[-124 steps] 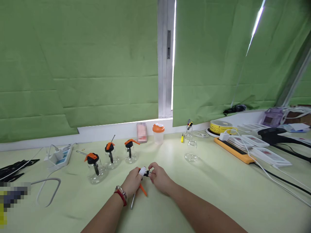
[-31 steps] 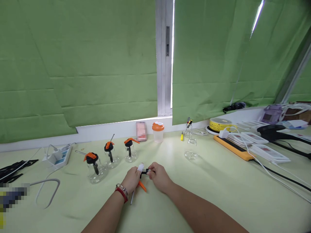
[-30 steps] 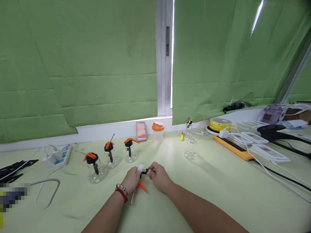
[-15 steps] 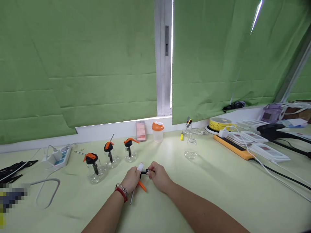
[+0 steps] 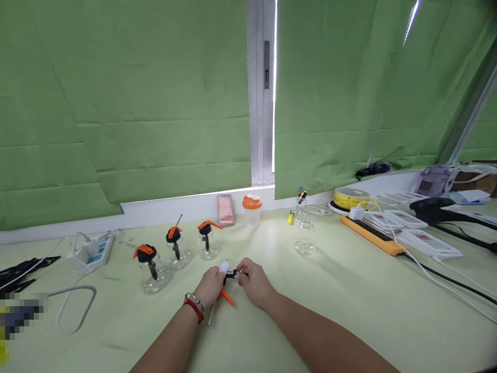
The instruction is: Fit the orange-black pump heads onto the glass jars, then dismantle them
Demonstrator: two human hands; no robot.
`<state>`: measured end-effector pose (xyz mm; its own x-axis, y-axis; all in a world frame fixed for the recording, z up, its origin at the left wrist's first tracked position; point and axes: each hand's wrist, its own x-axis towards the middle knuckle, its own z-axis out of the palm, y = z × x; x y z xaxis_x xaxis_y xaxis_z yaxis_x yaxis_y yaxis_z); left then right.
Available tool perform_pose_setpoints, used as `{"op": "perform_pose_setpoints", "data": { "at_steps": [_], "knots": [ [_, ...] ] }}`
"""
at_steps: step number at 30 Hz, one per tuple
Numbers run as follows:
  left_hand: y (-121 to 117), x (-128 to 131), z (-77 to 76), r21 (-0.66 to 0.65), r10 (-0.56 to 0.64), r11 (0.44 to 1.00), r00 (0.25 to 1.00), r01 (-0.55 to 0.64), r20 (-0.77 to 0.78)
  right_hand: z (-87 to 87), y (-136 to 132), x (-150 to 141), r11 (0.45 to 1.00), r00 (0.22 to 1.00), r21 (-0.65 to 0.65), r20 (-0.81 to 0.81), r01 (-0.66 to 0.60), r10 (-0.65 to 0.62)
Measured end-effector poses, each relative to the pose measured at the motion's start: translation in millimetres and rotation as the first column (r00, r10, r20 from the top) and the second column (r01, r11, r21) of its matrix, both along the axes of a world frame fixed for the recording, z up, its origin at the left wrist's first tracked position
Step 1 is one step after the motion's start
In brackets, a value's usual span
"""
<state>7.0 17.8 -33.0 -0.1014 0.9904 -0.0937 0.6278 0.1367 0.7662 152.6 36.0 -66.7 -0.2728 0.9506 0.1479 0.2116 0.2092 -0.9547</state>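
Forearms (image 5: 314,336) angled inward from the bottom edge, hands meeting just above the pale table (image 5: 240,347). Left hand (image 5: 208,286) curled round the head of a black-and-orange spout top (image 5: 230,276), white-wrapped thumb extended; its fingers mostly hidden. Orange lever (image 5: 227,297) and metal tube (image 5: 210,315) emerge beneath, slanting down. Right hand (image 5: 253,280) bent inward, thumb and fingertips pinching the far end of the black stem (image 5: 233,274); exact contact too small to tell. Three glass jars (image 5: 155,282) with similar tops stand beyond the left hand; one topless jar (image 5: 305,247) to the right.

Against four seconds ago: left thumb drawn back, more stem bared between hands. Against half a second ago: practically identical, grips unchanged.
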Motion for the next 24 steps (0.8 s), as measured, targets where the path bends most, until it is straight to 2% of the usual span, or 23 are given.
{"op": "perform_pose_setpoints", "data": {
  "at_steps": [14, 24],
  "knots": [
    [-1.6, 1.9, 1.9, -0.032, 0.007, 0.999, 1.0, -0.006, 0.027, -2.1, 1.9, 0.3, 1.0, 0.999, -0.002, 0.041, 0.013, -0.013],
    [-4.8, -1.1, 7.9, -0.104, 0.024, 0.994, 0.994, -0.013, 0.106, 1.1, 2.1, 0.7, 0.998, 0.999, -0.056, 0.038, 0.0, 0.002]
  ]
}}
